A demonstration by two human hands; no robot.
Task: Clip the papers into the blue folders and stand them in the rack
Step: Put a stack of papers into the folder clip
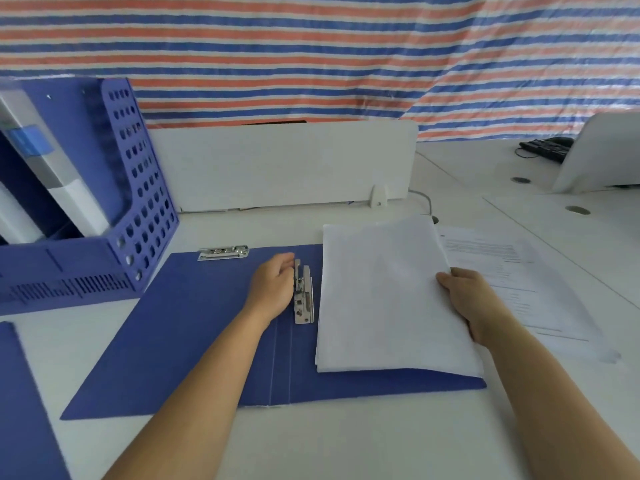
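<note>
Nearest us, a second folder lies flat at the left edge of the desk. Beyond it the blue folder is spread open. On its right cover sits the paper stack, its left edge just beside the metal clamp and, as far as we can tell, not under it. Our left grip is curled round the clamp's upper end. Our right grip holds the stack's right edge, thumb on top. Loose printed sheets lie to the right, and the rack, already holding files, stands far left.

We judge the main risk to be closing the clamp before the edge is pushed in, so that it bites nothing. The stack fans slightly at its near left corner, so some sheets could be caught and others missed. A one-sided push could also skew the stack.
</note>
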